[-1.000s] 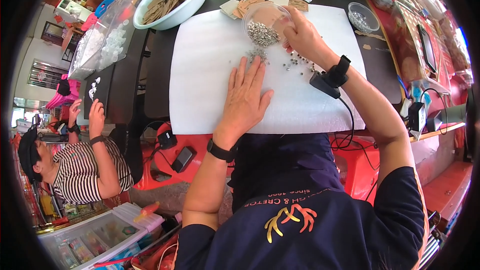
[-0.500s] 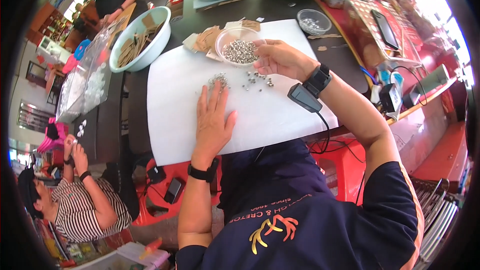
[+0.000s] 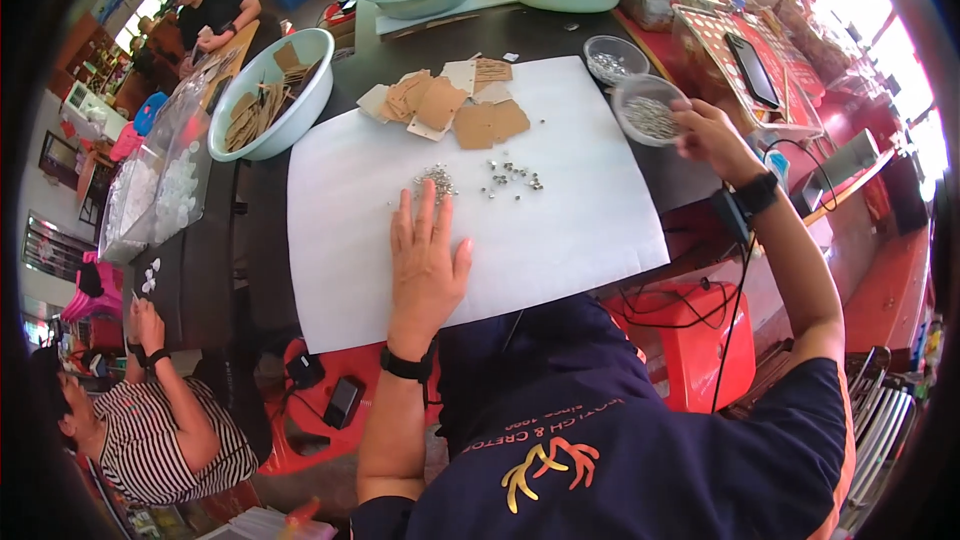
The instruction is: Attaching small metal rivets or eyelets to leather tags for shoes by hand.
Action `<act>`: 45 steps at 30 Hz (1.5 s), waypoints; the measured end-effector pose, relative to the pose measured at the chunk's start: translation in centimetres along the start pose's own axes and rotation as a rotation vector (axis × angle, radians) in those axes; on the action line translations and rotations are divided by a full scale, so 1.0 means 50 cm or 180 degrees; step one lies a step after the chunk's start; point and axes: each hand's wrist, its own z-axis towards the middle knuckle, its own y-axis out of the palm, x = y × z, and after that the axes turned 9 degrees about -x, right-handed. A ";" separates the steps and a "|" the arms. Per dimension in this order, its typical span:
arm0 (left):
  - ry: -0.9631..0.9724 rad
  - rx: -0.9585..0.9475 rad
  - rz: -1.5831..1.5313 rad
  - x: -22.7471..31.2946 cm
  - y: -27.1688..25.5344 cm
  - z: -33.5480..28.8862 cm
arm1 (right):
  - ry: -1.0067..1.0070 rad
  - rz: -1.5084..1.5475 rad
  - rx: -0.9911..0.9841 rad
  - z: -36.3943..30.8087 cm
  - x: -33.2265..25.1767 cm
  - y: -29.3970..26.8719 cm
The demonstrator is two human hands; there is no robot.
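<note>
My left hand [image 3: 428, 265] lies flat on a white sheet [image 3: 560, 240], its fingers stretched out. Its fingertips touch a small pile of tiny silvery metal pieces [image 3: 437, 178]. A second scatter of small metal pieces [image 3: 513, 176] sits to the right of that pile. Off the sheet's right edge, my right hand [image 3: 712, 140] grips the rim of a clear round bowl [image 3: 638, 88], which holds many small silvery pieces. Whether the bowl rests on the dark table or is held just above it, I cannot tell. Brown and white cards [image 3: 437, 102] lie across the sheet's far edge.
Another clear bowl [image 3: 598, 43] stands just beyond the held one. Pale green basins [image 3: 325, 70] with brown cards stand at the left and far side. A phone [image 3: 752, 70] lies on a tray at the right. Two people sit at the left.
My right hand has carried the clear bowl from the sheet's far middle to the right, beyond the sheet's edge, uncovering more cards. My left hand has stayed by the pile.
</note>
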 end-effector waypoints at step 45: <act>-0.2840 0.0173 -0.1098 -0.302 0.015 0.423 | -0.1060 -0.3714 -0.0293 0.421 -0.072 0.320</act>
